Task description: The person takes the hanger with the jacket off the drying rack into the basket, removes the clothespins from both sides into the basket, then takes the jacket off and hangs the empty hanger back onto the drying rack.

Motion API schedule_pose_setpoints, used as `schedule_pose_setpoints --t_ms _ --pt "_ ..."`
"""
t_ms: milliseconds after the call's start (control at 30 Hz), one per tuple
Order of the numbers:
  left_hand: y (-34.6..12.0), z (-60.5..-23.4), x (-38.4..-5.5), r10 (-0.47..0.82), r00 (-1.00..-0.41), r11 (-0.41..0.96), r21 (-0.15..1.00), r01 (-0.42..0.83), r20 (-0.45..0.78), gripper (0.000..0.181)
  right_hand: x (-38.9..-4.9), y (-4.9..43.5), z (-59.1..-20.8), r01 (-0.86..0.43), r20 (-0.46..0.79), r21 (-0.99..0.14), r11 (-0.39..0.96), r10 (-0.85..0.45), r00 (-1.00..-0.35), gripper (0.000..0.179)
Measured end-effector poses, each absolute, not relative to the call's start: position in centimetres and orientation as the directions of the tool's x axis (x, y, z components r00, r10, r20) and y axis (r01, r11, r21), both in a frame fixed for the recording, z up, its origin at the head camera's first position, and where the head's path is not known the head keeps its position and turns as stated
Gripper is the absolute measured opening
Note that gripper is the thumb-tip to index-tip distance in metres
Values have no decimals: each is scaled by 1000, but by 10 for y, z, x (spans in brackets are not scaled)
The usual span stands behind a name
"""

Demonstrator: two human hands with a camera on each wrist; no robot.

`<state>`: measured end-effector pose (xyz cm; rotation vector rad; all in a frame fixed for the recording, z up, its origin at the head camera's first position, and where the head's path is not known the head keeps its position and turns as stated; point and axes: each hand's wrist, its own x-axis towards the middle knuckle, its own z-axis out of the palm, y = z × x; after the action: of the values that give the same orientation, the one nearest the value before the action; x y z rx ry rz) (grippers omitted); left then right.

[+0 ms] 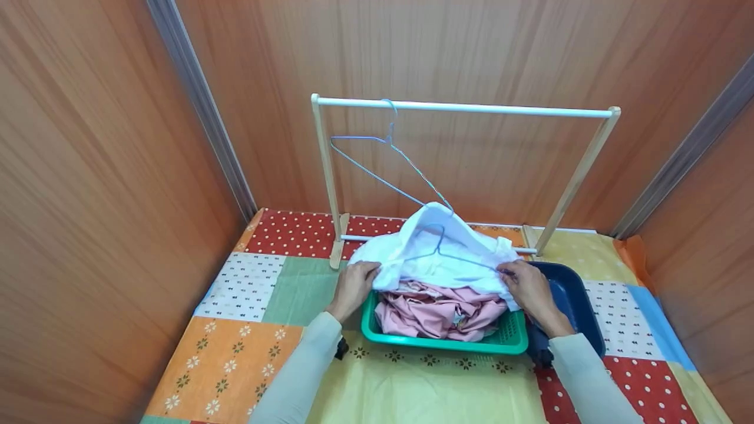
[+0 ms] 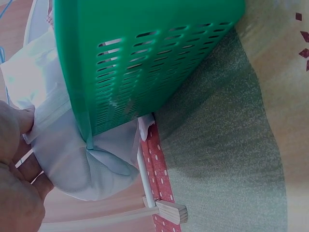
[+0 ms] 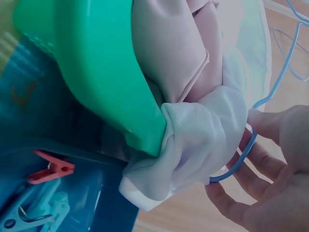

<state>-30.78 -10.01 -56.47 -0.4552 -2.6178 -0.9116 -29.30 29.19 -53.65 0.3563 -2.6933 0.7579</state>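
Note:
A white garment point(image 1: 433, 277) lies spread over the back of a green basket point(image 1: 442, 343). Across it rests a blue wire hanger point(image 1: 437, 252), hook pointing away from me. My left hand point(image 1: 354, 287) pinches the garment's left side between thumb and fingers. On the other side my right hand point(image 1: 528, 290) grips the right end of the hanger, against the white cloth. The right wrist view shows the thumb and fingers around the blue wire point(image 3: 234, 170). Folded pink cloth point(image 1: 424, 315) fills the front of the basket.
Behind the basket stands a rack with a white top bar point(image 1: 471, 108); a second blue hanger point(image 1: 390, 140) hangs from it on the left. A dark blue tray point(image 1: 568, 294) sits right of the basket, holding a red clothespin point(image 3: 50, 169) and teal clothespins point(image 3: 59, 210). Wood-patterned walls enclose the patchwork-covered table.

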Motion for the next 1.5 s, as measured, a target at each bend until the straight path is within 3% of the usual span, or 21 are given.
schedule_pose_setpoints --t_ms 667,967,1500 --pt "-101 -565 -309 188 -892 729 551 407 411 21 -293 296 -535 -288 293 -469 835 -160 -943 15" --pt "-104 -565 -306 193 -897 732 550 402 398 22 -292 298 -538 -338 337 -461 820 -190 -922 11" --pt "-104 -567 -307 195 -904 732 557 393 381 23 -293 297 -540 -276 302 -487 828 -137 -943 16"
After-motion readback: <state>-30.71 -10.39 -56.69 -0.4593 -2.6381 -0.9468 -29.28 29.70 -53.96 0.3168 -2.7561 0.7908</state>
